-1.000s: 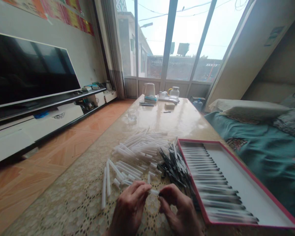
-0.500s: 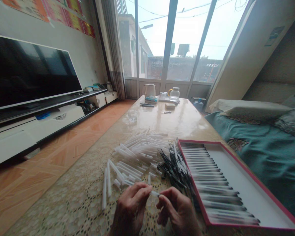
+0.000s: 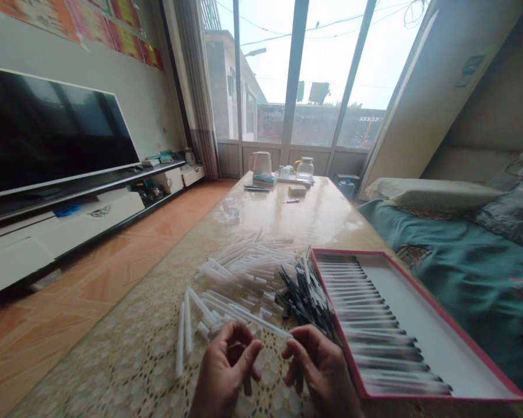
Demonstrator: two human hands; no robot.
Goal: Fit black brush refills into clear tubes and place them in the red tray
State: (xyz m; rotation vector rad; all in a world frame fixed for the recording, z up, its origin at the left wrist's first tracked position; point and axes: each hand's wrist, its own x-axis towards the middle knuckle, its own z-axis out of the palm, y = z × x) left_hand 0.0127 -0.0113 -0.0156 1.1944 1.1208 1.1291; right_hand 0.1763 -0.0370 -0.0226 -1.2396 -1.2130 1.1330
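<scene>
White plastic tubes point(image 3: 239, 273) lie in a loose heap on the lace-covered worktop point(image 3: 113, 360), a few set apart at the near left. Left hand point(image 3: 226, 368) curled, fingers bent inward; whether it grips anything is too small to tell. One long tube point(image 3: 265, 326) slants from the heap towards the right hand point(image 3: 322, 366), which pinches its tip between thumb and forefinger. Black-tipped rods point(image 3: 307, 296) pile just right of the tubes, against the red-rimmed white tray point(image 3: 418, 342). Inside it, more dark-tipped rods point(image 3: 370, 325) lie in close rows, side by side. Teal-covered bed point(image 3: 462, 290) beyond the tray.
</scene>
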